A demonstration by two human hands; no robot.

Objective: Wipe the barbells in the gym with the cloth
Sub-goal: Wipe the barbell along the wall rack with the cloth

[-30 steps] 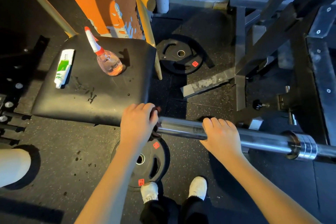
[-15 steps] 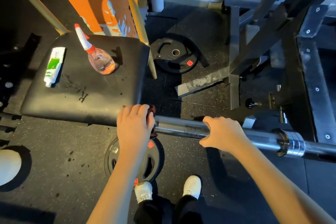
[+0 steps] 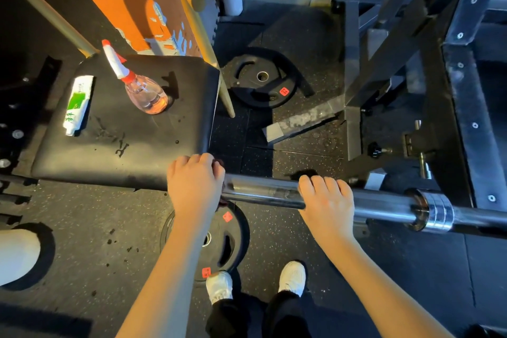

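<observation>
Because the long chrome steel barbell [image 3: 263, 191] runs across the view from left to right, dipping slightly toward the right, the wipe has to travel along that axis, and the bare metal lies to the right of the left hand [image 3: 194, 186]. That hand is curled over the bar's free left end. Only scraps of a dark cloth [image 3: 220, 164] peep out by its fingertips and under its palm, so I judge that it clamps the cloth round the sleeve, though the wrap itself is hidden. The right hand [image 3: 327, 206] is closed over the same sleeve further right, well apart from the left, fingers hooked over the top, seemingly steadying it. Between the two hands the sleeve is open for a stroke; beyond the right hand it runs on to the ribbed collar [image 3: 433, 211]. The black padded bench seat [image 3: 123, 145] sits just beside the left knuckles, a black round weight plate [image 3: 230, 230] lies on the floor below, and the dark steel rack frame [image 3: 384, 63] stands well behind.
</observation>
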